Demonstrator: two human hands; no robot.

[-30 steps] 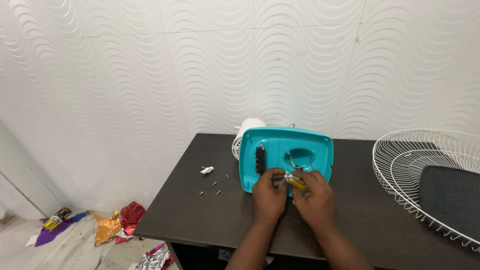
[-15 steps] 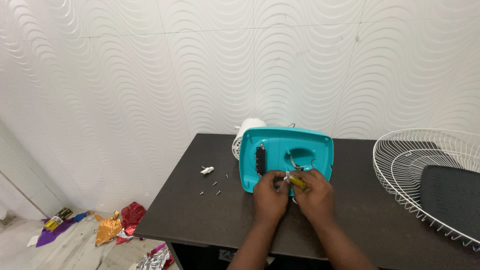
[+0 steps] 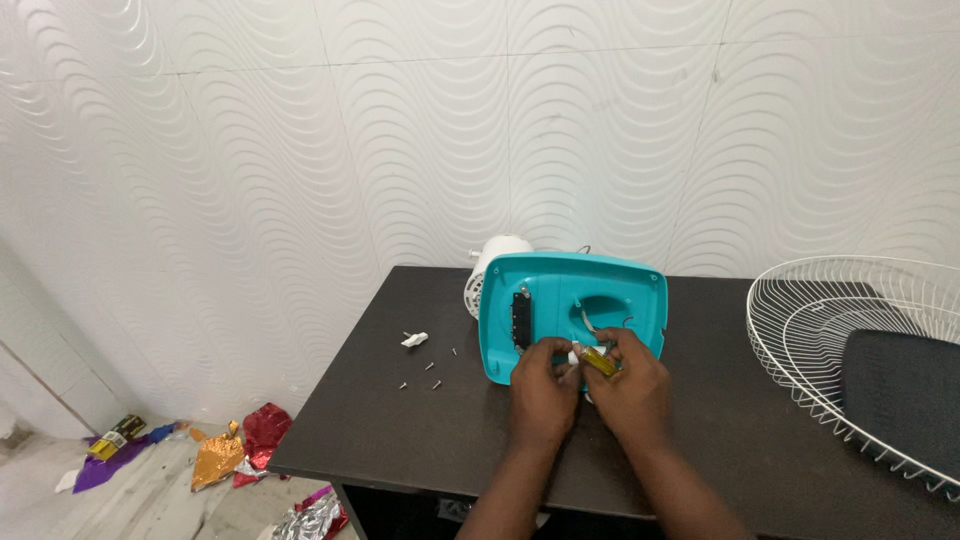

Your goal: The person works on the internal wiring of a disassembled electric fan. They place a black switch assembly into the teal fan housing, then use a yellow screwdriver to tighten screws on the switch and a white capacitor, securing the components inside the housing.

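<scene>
While both hands meet at the teal fan base [image 3: 575,300], right hand [image 3: 628,385] grip clamped on a yellow part [image 3: 600,361], left hand [image 3: 543,385] pinching white wires [image 3: 574,352] (screws [image 3: 430,372] nearby).

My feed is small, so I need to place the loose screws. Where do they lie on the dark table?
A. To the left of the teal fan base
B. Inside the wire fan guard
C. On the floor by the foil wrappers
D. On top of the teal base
A: the loose screws lie on the dark table, left of the teal fan base at which both hands work.
</scene>
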